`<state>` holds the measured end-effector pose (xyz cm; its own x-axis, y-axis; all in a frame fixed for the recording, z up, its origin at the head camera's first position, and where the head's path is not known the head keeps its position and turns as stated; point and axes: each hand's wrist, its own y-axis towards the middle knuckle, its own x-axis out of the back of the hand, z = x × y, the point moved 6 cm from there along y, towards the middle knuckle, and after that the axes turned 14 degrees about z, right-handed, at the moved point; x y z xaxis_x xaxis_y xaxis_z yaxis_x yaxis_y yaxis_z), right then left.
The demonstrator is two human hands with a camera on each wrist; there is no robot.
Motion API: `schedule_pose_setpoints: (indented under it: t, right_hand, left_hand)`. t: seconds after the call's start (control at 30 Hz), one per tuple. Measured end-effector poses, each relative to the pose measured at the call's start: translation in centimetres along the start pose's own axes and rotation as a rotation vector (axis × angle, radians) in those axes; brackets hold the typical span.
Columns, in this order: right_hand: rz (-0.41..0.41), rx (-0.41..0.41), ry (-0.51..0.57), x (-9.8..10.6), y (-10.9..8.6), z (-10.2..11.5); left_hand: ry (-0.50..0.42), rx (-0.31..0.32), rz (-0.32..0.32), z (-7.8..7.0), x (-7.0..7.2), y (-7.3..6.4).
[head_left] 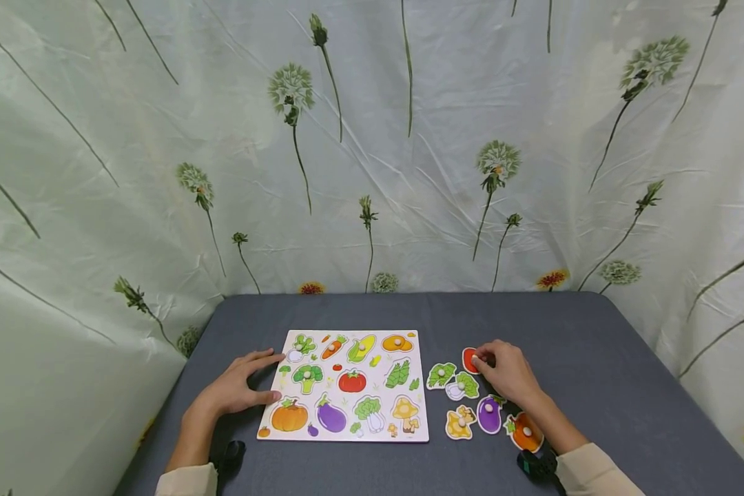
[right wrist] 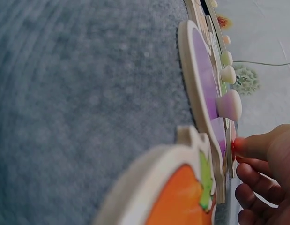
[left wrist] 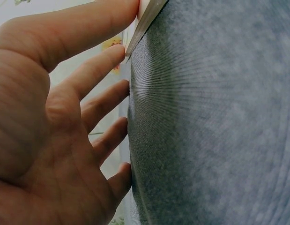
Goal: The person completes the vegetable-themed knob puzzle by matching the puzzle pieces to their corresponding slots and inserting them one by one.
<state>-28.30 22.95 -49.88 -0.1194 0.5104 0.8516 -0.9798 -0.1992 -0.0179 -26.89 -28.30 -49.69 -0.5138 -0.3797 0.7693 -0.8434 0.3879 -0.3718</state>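
Observation:
A white wooden vegetable peg puzzle board (head_left: 342, 412) lies on the table. My left hand (head_left: 240, 386) touches its left edge, fingers spread and thumb extended; the left wrist view shows the palm (left wrist: 55, 126) and the thumb against the board's rim. Right of the board, my right hand (head_left: 507, 368) pinches a red puzzle piece (head_left: 468, 359) with thumb and fingertips, which hide much of it. Near that hand lie a green leafy piece (head_left: 441, 375), a bok choy piece (head_left: 463, 387), a mushroom piece (head_left: 459, 422), an eggplant piece (head_left: 489, 415) and a pumpkin piece (head_left: 525, 434).
Along the board's upper part, knobs show on pictures such as the carrot (head_left: 333, 348), corn (head_left: 362, 349) and broccoli (head_left: 307, 377). The grey cloth-covered table (head_left: 471, 317) ends at a white curtain (head_left: 409, 172) printed with dandelions.

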Motion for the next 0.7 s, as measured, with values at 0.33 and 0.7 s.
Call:
schedule_pose_setpoints:
  t: [0.33,0.7]
  right_hand:
    - [-0.032,0.030,-0.024,0.1,0.1,0.4]
    - [-0.047,0.065,-0.005,0.3,-0.3,1.2]
  left_hand:
    - [0.005,-0.001,-0.006,0.1,0.0,0.1]
    - [0.003,-0.011,-0.005,0.2,-0.1,0.1]
